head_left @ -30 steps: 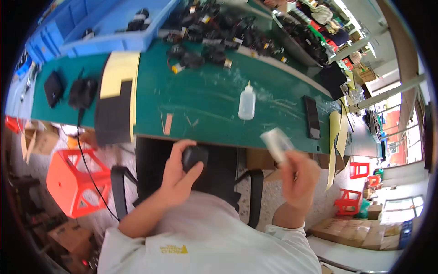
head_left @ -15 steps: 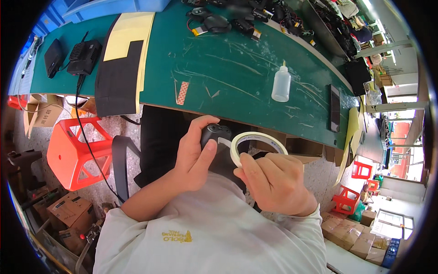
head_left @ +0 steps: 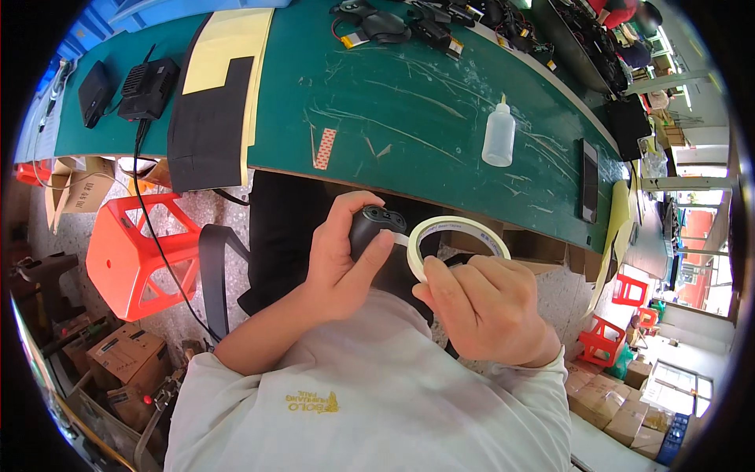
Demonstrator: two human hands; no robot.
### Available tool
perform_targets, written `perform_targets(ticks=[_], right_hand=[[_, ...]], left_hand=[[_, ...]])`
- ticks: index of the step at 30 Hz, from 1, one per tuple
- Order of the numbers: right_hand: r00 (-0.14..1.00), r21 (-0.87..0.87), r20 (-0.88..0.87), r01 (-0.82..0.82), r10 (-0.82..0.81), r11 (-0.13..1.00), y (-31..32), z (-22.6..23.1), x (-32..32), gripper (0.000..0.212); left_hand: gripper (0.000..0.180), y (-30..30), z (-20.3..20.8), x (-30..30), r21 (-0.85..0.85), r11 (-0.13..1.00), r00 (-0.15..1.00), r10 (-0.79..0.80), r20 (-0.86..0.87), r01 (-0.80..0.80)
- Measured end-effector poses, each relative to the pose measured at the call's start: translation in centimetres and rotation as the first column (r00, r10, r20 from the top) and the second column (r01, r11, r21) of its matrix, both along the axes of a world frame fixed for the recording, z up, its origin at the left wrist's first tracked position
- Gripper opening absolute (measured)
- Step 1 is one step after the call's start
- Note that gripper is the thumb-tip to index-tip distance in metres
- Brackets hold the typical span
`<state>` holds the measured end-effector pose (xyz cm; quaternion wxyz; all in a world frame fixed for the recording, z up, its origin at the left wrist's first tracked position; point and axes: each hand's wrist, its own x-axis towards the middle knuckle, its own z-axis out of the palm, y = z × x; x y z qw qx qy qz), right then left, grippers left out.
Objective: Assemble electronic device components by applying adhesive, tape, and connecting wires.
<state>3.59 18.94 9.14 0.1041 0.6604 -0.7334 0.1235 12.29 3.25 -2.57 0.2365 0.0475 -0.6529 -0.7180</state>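
My left hand is closed round a small black rounded device, its end with dark round openings facing up. In my right hand is a roll of pale yellow masking tape, pinched at its lower left rim. A short whitish strip of tape spans from the roll to the device, near my left thumb. Both hands are held over my lap, just in front of the green table's near edge. My palms hide the lower part of the device and some of the roll.
On the green table stand a squeeze bottle, a dark phone-like slab and a red-patterned strip. Black and yellow sheets overhang its left edge. Black devices lie at the back. A red stool stands at left.
The whole view has shifted slightly. The stretch of tape showing between device and roll looks shorter, and the roll sits a little differently. Both hands keep their holds.
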Motion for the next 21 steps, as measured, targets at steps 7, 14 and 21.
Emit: perform_targets(ticks=[7, 14, 21], right_hand=[[0.996, -0.004, 0.088, -0.008, 0.008, 1.0, 0.7, 0.8, 0.1, 0.034], [0.999, 0.023, 0.026, -0.04, 0.039, 0.999, 1.1, 1.8, -0.4, 0.055], [0.988, 0.067, -0.123, -0.084, 0.092, 0.994, 0.7, 2.3, -0.4, 0.045]], left_hand=[[0.026, 0.4, 0.5, 0.6, 0.228, 0.972, 0.998, -0.062, 0.018, 0.057], [0.025, -0.2, 1.8, 1.3, 0.647, 0.727, 0.969, -0.234, -0.081, 0.23], [0.035, 0.1, 3.0, 1.6, 0.866, 0.444, 0.933, -0.355, -0.063, 0.228]])
